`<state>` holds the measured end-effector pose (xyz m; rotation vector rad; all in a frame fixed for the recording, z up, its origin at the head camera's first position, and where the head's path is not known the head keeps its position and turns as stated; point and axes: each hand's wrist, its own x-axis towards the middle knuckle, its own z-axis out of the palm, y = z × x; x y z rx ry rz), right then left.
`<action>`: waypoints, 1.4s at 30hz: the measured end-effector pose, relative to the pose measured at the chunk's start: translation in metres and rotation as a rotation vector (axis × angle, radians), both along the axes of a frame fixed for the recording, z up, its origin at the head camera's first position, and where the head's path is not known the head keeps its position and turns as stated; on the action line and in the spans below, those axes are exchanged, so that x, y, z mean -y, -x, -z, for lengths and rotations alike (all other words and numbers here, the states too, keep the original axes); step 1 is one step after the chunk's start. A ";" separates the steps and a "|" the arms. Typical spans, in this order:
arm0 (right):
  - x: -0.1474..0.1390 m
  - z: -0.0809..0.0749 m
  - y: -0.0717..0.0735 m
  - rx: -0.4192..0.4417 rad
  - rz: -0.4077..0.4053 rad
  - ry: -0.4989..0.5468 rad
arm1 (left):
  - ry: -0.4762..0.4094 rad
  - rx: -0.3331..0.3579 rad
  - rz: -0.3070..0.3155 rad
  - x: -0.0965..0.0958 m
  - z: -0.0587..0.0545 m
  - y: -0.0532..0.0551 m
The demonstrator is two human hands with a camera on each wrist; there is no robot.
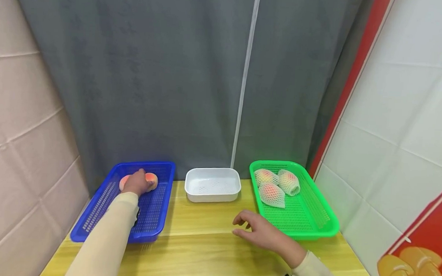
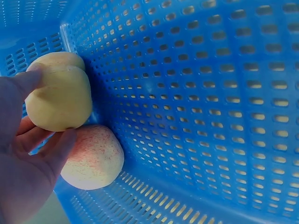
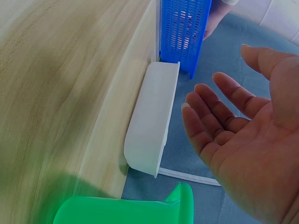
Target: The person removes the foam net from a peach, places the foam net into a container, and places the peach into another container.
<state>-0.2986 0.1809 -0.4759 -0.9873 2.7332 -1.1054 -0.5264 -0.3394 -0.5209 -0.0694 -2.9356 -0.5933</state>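
My left hand reaches into the blue basket. In the left wrist view its thumb and fingers hold a yellowish peach. A second peach, pinkish and speckled, lies against it on the basket floor. Over the table, between the white tray and the green basket, hovers my right hand. Its fingers are relaxed and slightly bent, and nothing is in them. Several peaches in white foam nets, one of them a netted peach, sit at the far end of the green basket.
The white tray stands at the back of the wooden table, between the two baskets. A grey curtain hangs behind. Pale walls rise on both sides, and a red printed panel is at the lower right.
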 end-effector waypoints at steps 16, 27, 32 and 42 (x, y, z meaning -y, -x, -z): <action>0.003 -0.001 -0.003 -0.005 0.001 -0.003 | 0.101 -0.099 -0.009 -0.012 -0.016 -0.029; 0.003 0.000 -0.002 -0.005 -0.003 -0.005 | 0.017 -0.036 -0.033 -0.023 -0.045 -0.057; 0.003 -0.002 -0.001 0.011 0.002 -0.011 | -0.040 -0.013 -0.035 -0.031 -0.069 -0.064; 0.003 -0.004 0.003 0.029 0.001 0.002 | -0.125 -0.120 0.090 -0.077 -0.121 -0.108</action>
